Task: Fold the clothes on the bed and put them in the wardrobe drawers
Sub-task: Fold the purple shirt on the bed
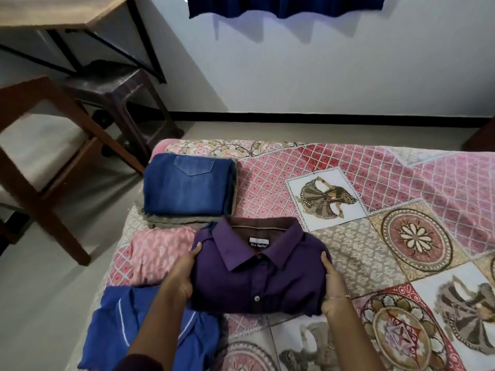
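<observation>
On a bed [401,167] spread with a patchwork quilt, a folded purple shirt [257,269] lies collar-up between a person's two hands — the left hand [182,277] curled round its left edge with the thumb on top near the shoulder, the right hand [333,287] gripping the opposite edge in the same way, so each grip is closed on the garment with the shirt's body spanning the gap between them. The cloth looks thin, soft and light, likely to sag in the middle or slip open if lifted by the corners; a hold under both side edges, as here, seems the safest way to keep the fold intact. Beside it, toward the bed's left edge, other folded clothes wait: blue jeans [187,183] stacked on an olive garment [171,222], a pink printed piece [160,253] just left of the shirt, and a blue garment with white piping [115,330] partly under the left forearm. No wardrobe is in view — the drawers remain ahead.
</observation>
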Demonstrator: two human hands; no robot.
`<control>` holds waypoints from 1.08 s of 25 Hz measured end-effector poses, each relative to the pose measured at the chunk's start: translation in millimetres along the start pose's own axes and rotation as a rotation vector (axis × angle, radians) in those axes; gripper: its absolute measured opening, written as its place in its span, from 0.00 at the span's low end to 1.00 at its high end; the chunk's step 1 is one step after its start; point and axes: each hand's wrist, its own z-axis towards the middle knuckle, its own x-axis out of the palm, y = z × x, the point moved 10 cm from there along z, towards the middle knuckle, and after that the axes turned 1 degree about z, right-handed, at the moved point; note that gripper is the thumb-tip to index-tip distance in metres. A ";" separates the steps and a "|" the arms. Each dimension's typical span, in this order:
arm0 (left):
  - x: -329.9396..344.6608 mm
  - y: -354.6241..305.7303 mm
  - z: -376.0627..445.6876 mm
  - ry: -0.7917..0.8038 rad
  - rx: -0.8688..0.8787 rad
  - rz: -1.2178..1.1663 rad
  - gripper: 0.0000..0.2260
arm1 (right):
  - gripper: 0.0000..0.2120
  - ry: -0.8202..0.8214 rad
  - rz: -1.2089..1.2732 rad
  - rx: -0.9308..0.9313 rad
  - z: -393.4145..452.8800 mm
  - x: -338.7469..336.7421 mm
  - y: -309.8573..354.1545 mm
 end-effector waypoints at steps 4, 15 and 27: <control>3.7 -6.0 62.9 -0.028 0.030 0.091 0.18 | 0.19 -0.042 -0.169 0.007 56.8 -4.4 2.5; -12.9 -33.7 57.3 -0.526 0.483 0.579 0.17 | 0.15 -0.331 -0.531 -0.332 79.5 -34.6 16.0; 56.4 -64.2 -119.1 -0.273 0.979 0.876 0.14 | 0.20 -0.557 -0.968 -0.766 -120.7 -3.6 77.9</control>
